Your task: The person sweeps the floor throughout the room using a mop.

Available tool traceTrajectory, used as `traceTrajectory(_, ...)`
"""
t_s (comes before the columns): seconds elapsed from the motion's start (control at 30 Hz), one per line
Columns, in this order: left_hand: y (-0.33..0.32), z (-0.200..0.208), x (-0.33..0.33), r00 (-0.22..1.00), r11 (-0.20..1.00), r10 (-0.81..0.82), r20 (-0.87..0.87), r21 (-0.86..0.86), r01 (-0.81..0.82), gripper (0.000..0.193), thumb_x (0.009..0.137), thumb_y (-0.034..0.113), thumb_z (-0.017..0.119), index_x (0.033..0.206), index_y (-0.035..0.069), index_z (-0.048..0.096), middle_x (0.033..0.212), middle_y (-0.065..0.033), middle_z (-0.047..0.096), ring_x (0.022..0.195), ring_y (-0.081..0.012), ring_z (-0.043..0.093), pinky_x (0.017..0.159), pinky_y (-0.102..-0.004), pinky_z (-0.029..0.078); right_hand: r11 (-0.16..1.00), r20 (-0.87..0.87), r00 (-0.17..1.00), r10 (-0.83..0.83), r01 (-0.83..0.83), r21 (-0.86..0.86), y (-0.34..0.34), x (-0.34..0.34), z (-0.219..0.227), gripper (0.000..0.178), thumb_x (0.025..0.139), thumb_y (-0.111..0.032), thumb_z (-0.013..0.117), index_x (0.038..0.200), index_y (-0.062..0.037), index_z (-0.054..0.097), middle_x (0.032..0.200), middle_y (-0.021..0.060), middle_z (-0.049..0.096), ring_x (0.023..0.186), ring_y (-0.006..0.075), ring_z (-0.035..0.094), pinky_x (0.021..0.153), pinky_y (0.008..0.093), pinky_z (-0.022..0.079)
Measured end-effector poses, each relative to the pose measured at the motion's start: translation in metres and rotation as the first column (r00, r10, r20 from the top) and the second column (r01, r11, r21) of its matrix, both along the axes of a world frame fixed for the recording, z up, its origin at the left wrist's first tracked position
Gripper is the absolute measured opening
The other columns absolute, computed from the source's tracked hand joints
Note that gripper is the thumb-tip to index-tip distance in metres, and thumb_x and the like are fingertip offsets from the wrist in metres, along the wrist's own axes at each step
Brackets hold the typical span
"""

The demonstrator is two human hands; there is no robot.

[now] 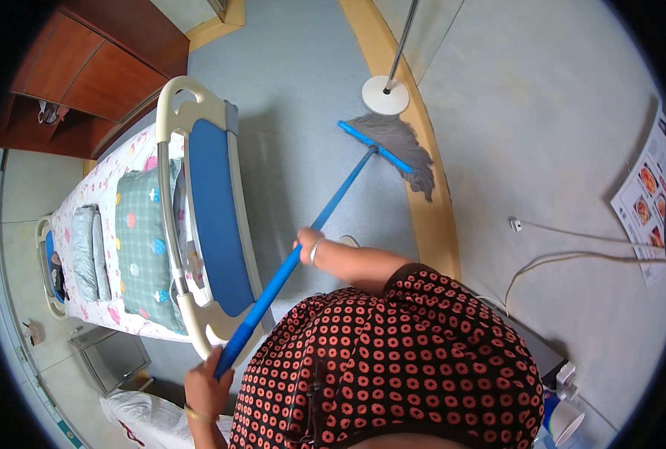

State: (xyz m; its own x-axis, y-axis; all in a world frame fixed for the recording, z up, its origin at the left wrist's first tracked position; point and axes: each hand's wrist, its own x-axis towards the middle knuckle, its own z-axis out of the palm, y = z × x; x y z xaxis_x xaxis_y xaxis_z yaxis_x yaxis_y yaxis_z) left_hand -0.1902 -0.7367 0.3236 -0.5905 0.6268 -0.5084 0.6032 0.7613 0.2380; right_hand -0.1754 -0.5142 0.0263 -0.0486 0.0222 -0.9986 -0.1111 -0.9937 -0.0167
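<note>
Holding one blue-handled mop (277, 286), the left grip (204, 385) is closed around the handle's lower end and the right grip (310, 245) is wrapped around it nearer the mop head. The grey fringe (404, 142) lies spread on the floor (292, 71), lapping onto the tan border (436, 232) near the round white base (386, 96) of a stand. Mopping looks under way and unfinished; how much is wiped or left cannot be told, as no wet edge shows clearly. Counted: two grips, one mop, one stand, one bed (219, 217), one green checked pillow (140, 251), one folded quilt (86, 251).
</note>
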Motion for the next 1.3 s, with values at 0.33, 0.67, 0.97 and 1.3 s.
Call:
traceTrajectory(0.33, 0.022, 0.036, 0.074, 0.384, 0.437, 0.619, 0.685, 0.106, -0.893, 0.047, 0.069, 0.01, 0.057, 0.108, -0.01, 0.04, 0.096, -0.0144, 0.052, 0.082, -0.0153, 0.052, 0.075, -0.0256, 0.04, 0.776, -0.193, 0.756, 0.626, -0.628, 0.056, -0.033, -0.041, 0.028, 0.007, 0.068, -0.004, 0.049, 0.074, -0.0028, 0.047, 0.064, 0.008, 0.049, 0.056, 0.0186, 0.052, 0.046, 0.0333, 0.041)
traceTrajectory(0.67, 0.06, -0.025, 0.019, 0.495, 0.495, 0.645, 0.582, 0.175, -0.851, 0.043, 0.068, 0.01, 0.056, 0.105, -0.007, 0.044, 0.08, -0.0165, 0.054, 0.067, -0.0175, 0.054, 0.062, -0.0271, 0.042, 0.733, -0.242, 0.692, 0.68, -0.638, 0.234, 0.043, -0.091, -0.014, 0.011, 0.068, -0.009, 0.05, 0.077, -0.0044, 0.046, 0.063, 0.0077, 0.05, 0.055, 0.0177, 0.053, 0.043, 0.0331, 0.04)
traceTrajectory(0.97, 0.179, -0.072, -0.11, 0.696, 0.719, 0.555, 0.456, 0.159, -0.677, 0.041, 0.07, 0.01, 0.053, 0.108, -0.004, 0.044, 0.069, -0.0181, 0.058, 0.057, -0.0156, 0.056, 0.052, -0.0264, 0.043, 0.845, -0.233, 0.827, 0.512, -0.436, 0.31, 0.2, -0.181, -0.047, 0.01, 0.068, -0.006, 0.05, 0.074, 0.0003, 0.046, 0.06, 0.0089, 0.048, 0.05, 0.0179, 0.05, 0.041, 0.0319, 0.039)
traceTrajectory(1.3, 0.332, -0.095, -0.229, 0.911, 0.921, 0.185, 0.369, 0.258, -0.291, 0.039, 0.071, 0.01, 0.054, 0.106, -0.002, 0.043, 0.08, -0.0217, 0.055, 0.068, -0.0314, 0.056, 0.058, -0.0303, 0.045, 0.883, -0.193, 0.913, 0.36, -0.266, 0.387, 0.351, -0.262, -0.08, 0.007, 0.067, -0.002, 0.049, 0.071, 0.0018, 0.045, 0.062, 0.0111, 0.046, 0.055, 0.0189, 0.047, 0.048, 0.0305, 0.039)
